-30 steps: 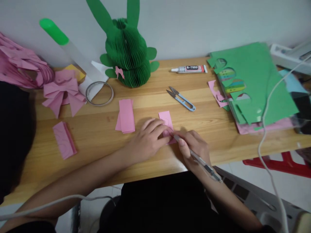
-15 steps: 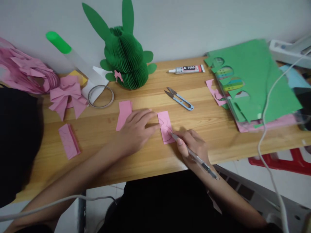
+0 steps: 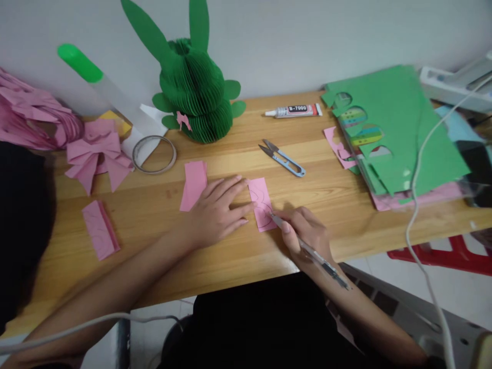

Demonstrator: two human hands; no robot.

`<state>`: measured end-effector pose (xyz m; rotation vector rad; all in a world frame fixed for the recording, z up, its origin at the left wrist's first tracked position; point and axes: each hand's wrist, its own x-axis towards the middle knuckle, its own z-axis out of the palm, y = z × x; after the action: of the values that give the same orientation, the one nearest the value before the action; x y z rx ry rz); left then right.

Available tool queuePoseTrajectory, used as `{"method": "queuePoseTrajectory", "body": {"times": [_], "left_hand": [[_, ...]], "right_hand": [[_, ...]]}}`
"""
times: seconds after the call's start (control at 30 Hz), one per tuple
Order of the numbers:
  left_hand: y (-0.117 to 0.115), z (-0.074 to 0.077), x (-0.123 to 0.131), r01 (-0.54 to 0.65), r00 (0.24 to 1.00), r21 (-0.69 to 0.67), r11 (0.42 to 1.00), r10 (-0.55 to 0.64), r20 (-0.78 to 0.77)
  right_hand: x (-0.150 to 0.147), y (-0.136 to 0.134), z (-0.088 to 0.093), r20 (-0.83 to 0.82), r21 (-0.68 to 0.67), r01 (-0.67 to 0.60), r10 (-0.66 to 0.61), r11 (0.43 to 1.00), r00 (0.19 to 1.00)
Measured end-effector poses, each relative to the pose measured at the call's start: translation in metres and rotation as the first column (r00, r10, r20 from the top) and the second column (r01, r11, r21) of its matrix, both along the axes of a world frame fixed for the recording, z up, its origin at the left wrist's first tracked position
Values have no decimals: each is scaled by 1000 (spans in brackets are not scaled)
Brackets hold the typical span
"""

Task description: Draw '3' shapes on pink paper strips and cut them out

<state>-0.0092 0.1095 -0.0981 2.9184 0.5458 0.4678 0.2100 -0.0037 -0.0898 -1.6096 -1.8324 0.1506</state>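
A small pink paper rectangle (image 3: 260, 196) lies on the wooden table with curved pen lines drawn on it. My right hand (image 3: 305, 233) grips a clear-barrelled pen (image 3: 322, 262), its tip at the right edge of the paper. Flat on the table, my left hand (image 3: 218, 212) has its fingers spread, and the fingertips reach the paper's left edge. Partly under the back of that hand is another pink paper piece (image 3: 194, 179). Further left lies a folded pink paper (image 3: 99, 228) that also bears drawn curves.
Behind stand a green honeycomb-paper rabbit (image 3: 198, 92), a tape roll (image 3: 154, 154) and a pink paper bow (image 3: 100, 154). Blue thread snips (image 3: 284, 160) and a glue tube (image 3: 294, 110) lie beyond the hands. Green sheets (image 3: 411, 133) are stacked right, with a white cable (image 3: 413, 205) crossing them.
The view has shifted slightly, so objects on the left sit further left. The pen stays at the paper's right side, and a curved line shows more fully. Both hands keep nearly the same place.
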Motion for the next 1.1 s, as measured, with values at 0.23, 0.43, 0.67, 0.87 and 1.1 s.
{"method": "queuePoseTrajectory", "body": {"times": [0.23, 0.43, 0.67, 0.87, 1.1], "left_hand": [[-3, -2, 1, -23, 999, -8, 1000, 23, 42], [-4, 1, 3, -10, 1000, -13, 1000, 10, 9], [-2, 2, 3, -1, 1000, -41, 999, 2, 27], [-2, -2, 4, 12, 998, -46, 999, -10, 54], [-3, -2, 2, 9, 1000, -90, 996, -7, 26]], "right_hand": [[1, -2, -2, -27, -26, -15, 15, 1000, 1000], [1, -3, -2, -32, -29, -17, 17, 999, 999], [-1, -2, -2, -44, -35, -12, 10, 999, 999], [0, -4, -4, -73, -26, 7, -9, 1000, 997], [2, 0, 3, -114, -113, 10, -23, 994, 993]]}}
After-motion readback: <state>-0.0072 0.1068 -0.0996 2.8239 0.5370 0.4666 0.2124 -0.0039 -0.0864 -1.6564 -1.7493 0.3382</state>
